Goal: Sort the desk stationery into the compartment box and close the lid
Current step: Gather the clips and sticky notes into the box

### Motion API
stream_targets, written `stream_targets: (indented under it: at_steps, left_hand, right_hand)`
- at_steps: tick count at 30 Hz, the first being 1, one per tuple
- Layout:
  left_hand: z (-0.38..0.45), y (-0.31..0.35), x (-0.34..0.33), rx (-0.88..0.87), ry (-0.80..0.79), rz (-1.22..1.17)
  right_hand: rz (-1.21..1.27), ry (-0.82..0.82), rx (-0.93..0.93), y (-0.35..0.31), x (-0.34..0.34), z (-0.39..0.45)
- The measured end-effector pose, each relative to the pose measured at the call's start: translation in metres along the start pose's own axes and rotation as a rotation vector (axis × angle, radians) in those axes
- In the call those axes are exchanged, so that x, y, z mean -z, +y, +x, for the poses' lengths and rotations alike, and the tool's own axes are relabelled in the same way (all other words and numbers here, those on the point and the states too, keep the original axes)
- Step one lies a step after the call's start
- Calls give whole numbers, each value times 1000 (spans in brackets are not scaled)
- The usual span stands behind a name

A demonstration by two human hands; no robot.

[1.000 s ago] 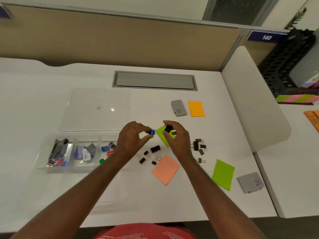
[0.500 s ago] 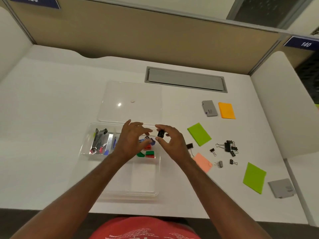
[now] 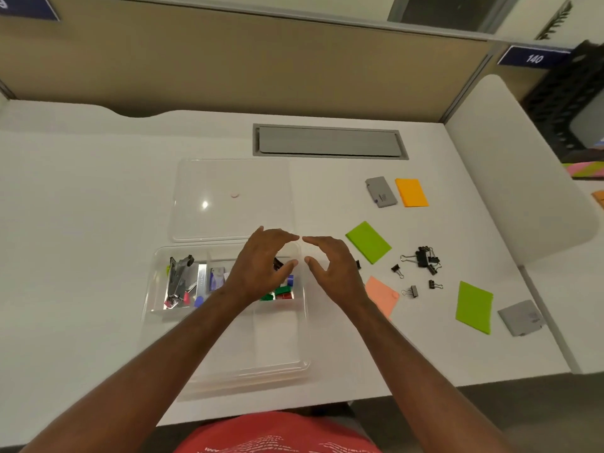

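A clear compartment box (image 3: 225, 364) lies open in front of me, its clear lid (image 3: 228, 178) flat on the desk behind it. My left hand (image 3: 261, 266) hovers over the box's back right compartment, fingers loosely spread and holding nothing. Below it lie blue, green and red clips (image 3: 281, 291). My right hand (image 3: 330, 269) hangs just right of the box rim, also holding nothing. Several black binder clips (image 3: 423, 258) lie scattered to the right. Green sticky pads (image 3: 367, 241) (image 3: 474, 305), a pink pad (image 3: 380, 294) and an orange pad (image 3: 411, 192) lie on the desk.
Two grey flat cases (image 3: 380, 191) (image 3: 521, 317) lie on the right side. A grey cable hatch (image 3: 330, 141) sits at the back. A white divider panel (image 3: 510, 165) bounds the desk on the right. The box's left compartments hold metal tools (image 3: 178, 279).
Both hands moved left over the box and let go of the blue clip and black clip they pinched; now they are open.
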State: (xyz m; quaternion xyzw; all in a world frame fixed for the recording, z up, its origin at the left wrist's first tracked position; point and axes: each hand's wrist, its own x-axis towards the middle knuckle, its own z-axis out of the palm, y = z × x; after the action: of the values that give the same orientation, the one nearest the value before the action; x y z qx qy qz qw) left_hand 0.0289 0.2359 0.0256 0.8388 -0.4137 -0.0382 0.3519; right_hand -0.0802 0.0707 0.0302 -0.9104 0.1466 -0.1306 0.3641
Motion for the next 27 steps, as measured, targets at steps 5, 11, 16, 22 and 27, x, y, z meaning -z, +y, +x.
stream_targets:
  at_steps: [5, 11, 16, 22, 27]
  left_hand:
    - [23, 21, -25, -118, -49, 16]
    - [54, 51, -62, -198, -155, 41]
    - [82, 71, -91, -146, -302, 89]
    - [121, 95, -126, -51, -481, 188]
    - [142, 109, -156, 120, -525, 540]
  right_hand:
    - [-8, 90, -84, 23, 28, -18]
    - [-22, 131, -134, 60, 64, -38]
    - [-115, 133, -237, 88, 81, -55]
    - [-311, -192, -347, 106, 87, -58]
    - [-569, -430, -287, 111, 82, -53]
